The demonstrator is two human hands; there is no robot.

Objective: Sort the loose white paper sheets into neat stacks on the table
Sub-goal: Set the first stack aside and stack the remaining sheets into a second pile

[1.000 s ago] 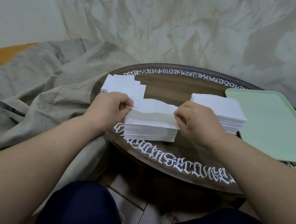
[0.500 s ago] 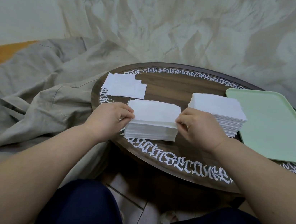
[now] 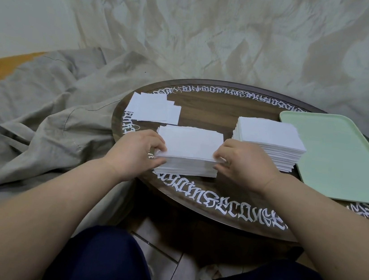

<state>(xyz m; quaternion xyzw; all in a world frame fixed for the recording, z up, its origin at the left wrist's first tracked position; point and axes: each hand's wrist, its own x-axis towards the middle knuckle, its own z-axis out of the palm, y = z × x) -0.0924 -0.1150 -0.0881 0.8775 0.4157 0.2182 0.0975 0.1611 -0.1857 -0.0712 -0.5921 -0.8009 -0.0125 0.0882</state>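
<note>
Now the top sheet (image 3: 190,144), lifted and bowed between the hands a second ago, lies flat on the middle stack (image 3: 186,163) at the near edge of the round wooden table (image 3: 217,118). Both hands have dropped with it: the left hand (image 3: 139,149) pinches the stack's left end, the right hand (image 3: 244,161) pinches its right end, fingers curled on the upper sheets. How many sheets each pinch takes cannot be told. A taller stack (image 3: 270,139) sits just right of it, touching the mint green tray (image 3: 334,155), which is cut off at the right edge. Loose sheets (image 3: 154,110) lie fanned at the table's left edge, beside the grey fabric (image 3: 42,109). White lettering rings the rim, partly hidden by paper and tray.
</note>
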